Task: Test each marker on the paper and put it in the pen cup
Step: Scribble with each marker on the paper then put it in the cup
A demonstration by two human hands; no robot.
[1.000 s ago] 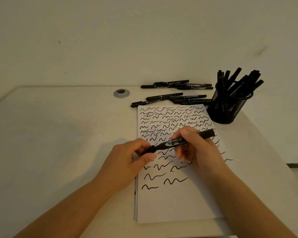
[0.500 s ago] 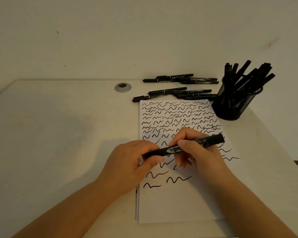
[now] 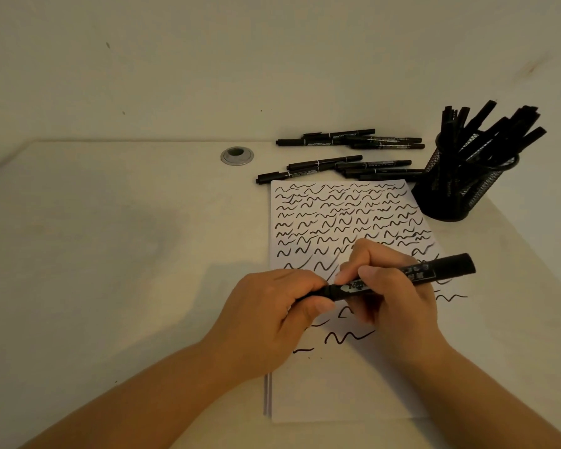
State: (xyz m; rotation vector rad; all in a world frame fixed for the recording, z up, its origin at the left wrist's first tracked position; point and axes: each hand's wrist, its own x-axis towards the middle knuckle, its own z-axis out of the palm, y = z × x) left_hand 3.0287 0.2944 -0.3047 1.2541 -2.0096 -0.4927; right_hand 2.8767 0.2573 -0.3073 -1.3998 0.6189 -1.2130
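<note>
While right hand [image 3: 399, 296] grips marker [image 3: 402, 278] barrel, left hand [image 3: 272, 315] pinches cap end: capping or uncapping, cannot tell. Next likely squiggle on paper [image 3: 344, 393] or pen cup [image 3: 460, 186].

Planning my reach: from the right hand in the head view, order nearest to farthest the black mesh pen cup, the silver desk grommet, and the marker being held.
1. Black marker, in its grip.
2. Black mesh pen cup, back right.
3. Silver desk grommet, back left.

- L hand [image 3: 266, 322] & R hand [image 3: 392, 296]: bare, no rings, no gloves.
- Both forearms bare to frame edge at 6 o'clock; no sleeves, watch or bands.
</note>
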